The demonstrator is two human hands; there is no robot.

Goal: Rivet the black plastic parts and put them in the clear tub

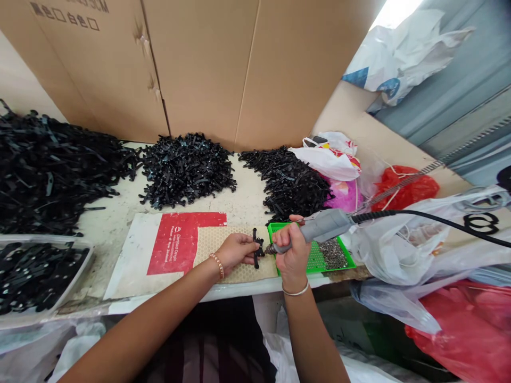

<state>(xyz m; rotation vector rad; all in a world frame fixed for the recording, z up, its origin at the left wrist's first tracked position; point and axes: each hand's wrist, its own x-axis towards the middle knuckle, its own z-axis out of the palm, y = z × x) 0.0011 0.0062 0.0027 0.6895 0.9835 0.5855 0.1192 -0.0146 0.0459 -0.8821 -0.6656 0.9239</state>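
I am pinching a black part (260, 248) in my left hand (235, 250) over a beige mat (241, 275), clasping a gray driver (325, 229) in my right hand (294, 251), its tip facing the part, green tray (314, 259) lying right.

Screws (334, 254) in tray (315, 259); cardboard (203, 69) behind

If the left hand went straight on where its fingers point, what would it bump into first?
Past the small black bar-shaped part it holds, the left hand would probably meet the tip of the grey corded handheld tool in the right hand; whether part and tip already touch is unclear.
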